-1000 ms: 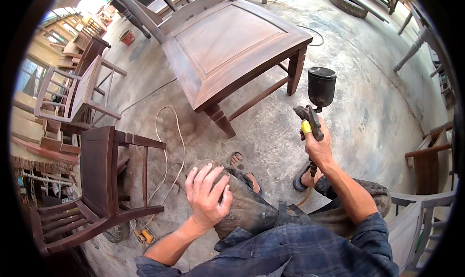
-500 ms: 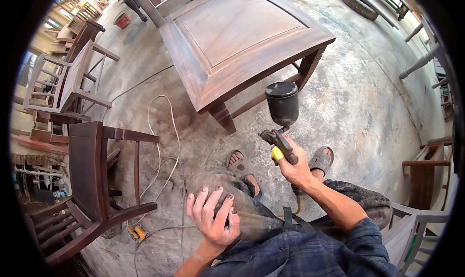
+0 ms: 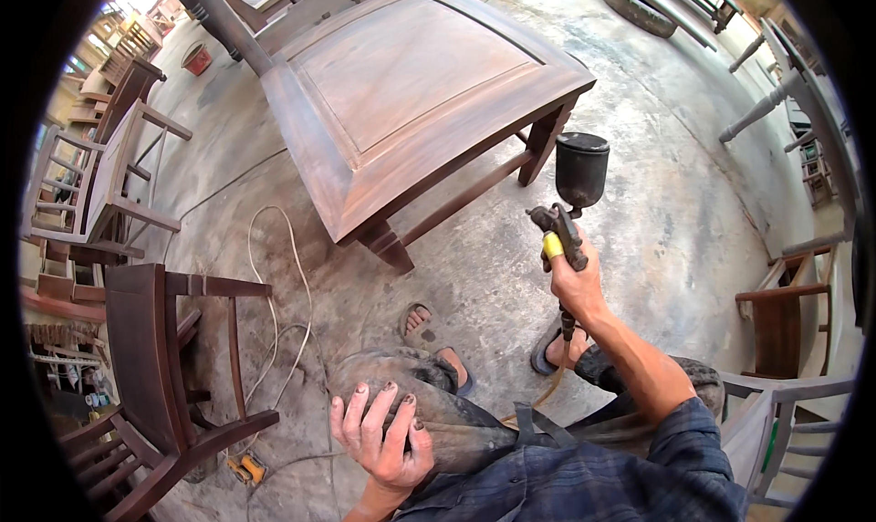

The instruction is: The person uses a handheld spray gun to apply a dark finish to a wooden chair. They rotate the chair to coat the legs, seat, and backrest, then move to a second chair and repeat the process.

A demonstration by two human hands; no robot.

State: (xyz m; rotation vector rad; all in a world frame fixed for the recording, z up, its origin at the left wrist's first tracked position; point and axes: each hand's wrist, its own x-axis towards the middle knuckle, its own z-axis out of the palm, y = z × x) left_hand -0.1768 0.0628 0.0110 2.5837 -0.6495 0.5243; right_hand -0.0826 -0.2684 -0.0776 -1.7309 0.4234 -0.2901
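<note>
Since half a second ago, the black metal spray gun (image 3: 568, 229) with its round black cup (image 3: 582, 172) has moved right. The cup was in front of a leg of the big brown wooden chair (image 3: 420, 75), and now it is right of that leg. The right hand (image 3: 577, 283) has its grip clamped on the gun. The cup sits on top, maybe so what is inside can run down. The gun is up in the air, near the chair but apart from it, with its nose pointing left. A thin tan hose (image 3: 559, 371) hangs below the hand and likely brings air. The left hand (image 3: 383, 440) holds nothing. Its fingers are apart and a bit bent by the dusty grey cloth trouser leg (image 3: 474, 435), perhaps just to rest. I cannot tell if they touch. The chair is on the far side of the grey concrete floor (image 3: 484, 276), its wide seat facing up. A pale, loopy cord (image 3: 309, 307) lies at left.
</note>
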